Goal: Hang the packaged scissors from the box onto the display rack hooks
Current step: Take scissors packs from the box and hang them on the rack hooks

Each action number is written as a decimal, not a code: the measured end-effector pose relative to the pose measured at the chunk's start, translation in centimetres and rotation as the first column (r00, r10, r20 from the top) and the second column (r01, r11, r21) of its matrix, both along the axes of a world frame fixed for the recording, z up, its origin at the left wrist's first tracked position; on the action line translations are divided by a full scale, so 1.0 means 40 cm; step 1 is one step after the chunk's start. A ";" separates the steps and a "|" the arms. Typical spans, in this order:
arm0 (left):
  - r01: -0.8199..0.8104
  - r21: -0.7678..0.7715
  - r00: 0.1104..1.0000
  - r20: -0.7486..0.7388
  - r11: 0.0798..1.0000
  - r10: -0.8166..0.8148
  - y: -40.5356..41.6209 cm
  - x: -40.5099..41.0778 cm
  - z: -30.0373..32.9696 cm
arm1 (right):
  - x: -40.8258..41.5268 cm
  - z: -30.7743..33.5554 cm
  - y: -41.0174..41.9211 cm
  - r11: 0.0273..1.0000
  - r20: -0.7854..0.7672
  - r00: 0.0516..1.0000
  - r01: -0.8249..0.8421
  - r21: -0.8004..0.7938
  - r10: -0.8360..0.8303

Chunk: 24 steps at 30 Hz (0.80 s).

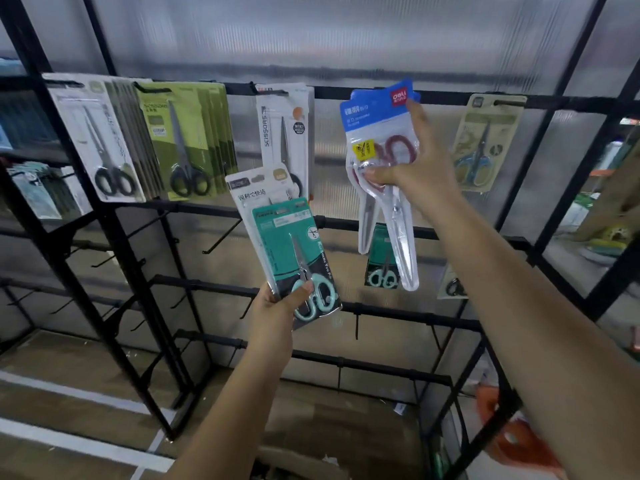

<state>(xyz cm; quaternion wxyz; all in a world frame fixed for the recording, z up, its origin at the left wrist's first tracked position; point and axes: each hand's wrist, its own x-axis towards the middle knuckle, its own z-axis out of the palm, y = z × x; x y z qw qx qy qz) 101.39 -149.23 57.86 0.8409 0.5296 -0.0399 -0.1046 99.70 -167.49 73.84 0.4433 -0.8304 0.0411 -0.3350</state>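
The right hand lifts a blue-topped clear pack of red-handled scissors to the black rack's top bar, apparently seeking a hook – while the left hand grips a teal carded pair lower, in reserve.

A blue-topped clear pack of red-handled scissors is held up at the black display rack; teal-carded scissors packs stay lower, tilted.
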 end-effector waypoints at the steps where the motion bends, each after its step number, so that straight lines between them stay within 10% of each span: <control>1: -0.003 -0.007 1.000 -0.001 1.000 0.003 -0.003 -0.002 0.000 | 0.002 -0.003 -0.002 1.000 0.000 1.000 -0.007 0.026 0.007; 24: -0.077 0.009 0.997 0.011 0.997 0.077 -0.048 -0.059 -0.018 | -0.011 0.013 -0.014 0.967 0.055 0.992 -0.124 0.223 0.115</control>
